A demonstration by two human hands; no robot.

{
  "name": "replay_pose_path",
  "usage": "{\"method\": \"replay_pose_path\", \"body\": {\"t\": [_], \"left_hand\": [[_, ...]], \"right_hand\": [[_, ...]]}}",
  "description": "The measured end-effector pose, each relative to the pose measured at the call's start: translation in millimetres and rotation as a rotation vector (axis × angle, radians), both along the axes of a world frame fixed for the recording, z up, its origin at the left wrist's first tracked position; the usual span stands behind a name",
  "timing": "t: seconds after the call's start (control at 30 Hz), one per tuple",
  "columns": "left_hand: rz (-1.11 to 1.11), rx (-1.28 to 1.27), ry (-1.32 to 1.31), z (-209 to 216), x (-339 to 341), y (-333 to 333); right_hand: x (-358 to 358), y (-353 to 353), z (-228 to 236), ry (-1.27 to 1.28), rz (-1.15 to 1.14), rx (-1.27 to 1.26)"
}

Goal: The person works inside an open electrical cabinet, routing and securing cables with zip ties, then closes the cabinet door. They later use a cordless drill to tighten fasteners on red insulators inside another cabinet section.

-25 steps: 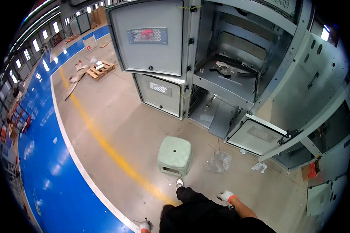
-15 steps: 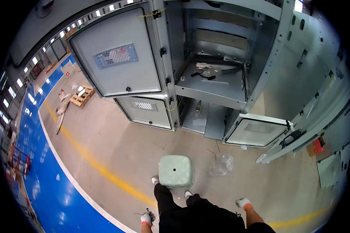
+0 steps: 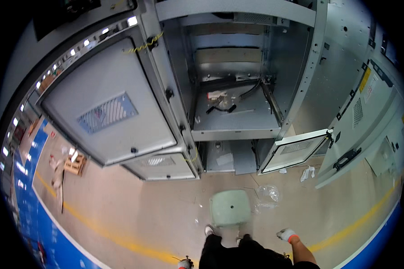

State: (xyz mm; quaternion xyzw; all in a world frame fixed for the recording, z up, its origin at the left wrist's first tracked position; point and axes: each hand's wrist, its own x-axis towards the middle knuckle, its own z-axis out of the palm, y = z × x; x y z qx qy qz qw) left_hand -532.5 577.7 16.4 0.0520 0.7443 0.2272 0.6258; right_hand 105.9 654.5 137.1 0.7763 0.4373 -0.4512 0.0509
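Note:
My left hand (image 3: 185,264), in a pale glove with an orange cuff, is low by the bottom edge and partly cut off. It is closed around a thin dark object, too small to name. My right hand (image 3: 286,234), gloved the same way, hangs at my right side, its fingers loosely bent and apart, with nothing visible in them. Between my feet and the cabinet stands a pale green plastic stool (image 3: 231,207), the nearest thing to both hands, touched by neither. Ahead rises an open grey metal cabinet (image 3: 236,134).
On the cabinet shelf lie black cables (image 3: 221,109) and small parts. A large door (image 3: 107,101) and a lower door (image 3: 155,166) swing out left; a small door (image 3: 296,150) and a tall panel (image 3: 352,134) stand right. Clear plastic wrap (image 3: 268,193) lies beside the stool. A wooden pallet (image 3: 75,162) sits far left.
My view has shifted left and closer to the cabinet, so the stool appears farther right. My left hand is lower in view, still holding the thin object. My right hand remains at my side.

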Motion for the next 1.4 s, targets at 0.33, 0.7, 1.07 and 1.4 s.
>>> {"method": "replay_pose_path", "body": {"t": [0.33, 0.7, 1.07, 1.4], "left_hand": [[-0.605, 0.631, 0.517, 153, -71, 372], [-0.505, 1.831, 0.575, 533, 140, 588], [-0.015, 2.299, 1.489, 853, 233, 779], [-0.122, 1.623, 1.456, 893, 243, 827]], "right_hand": [[-107, 180, 270, -0.242, -0.087, 0.783], [-168, 469, 492, -0.235, 0.040, 1.942], [-104, 695, 746, -0.662, 0.135, 2.354], [-101, 708, 781, -0.659, 0.224, 1.663]]}}
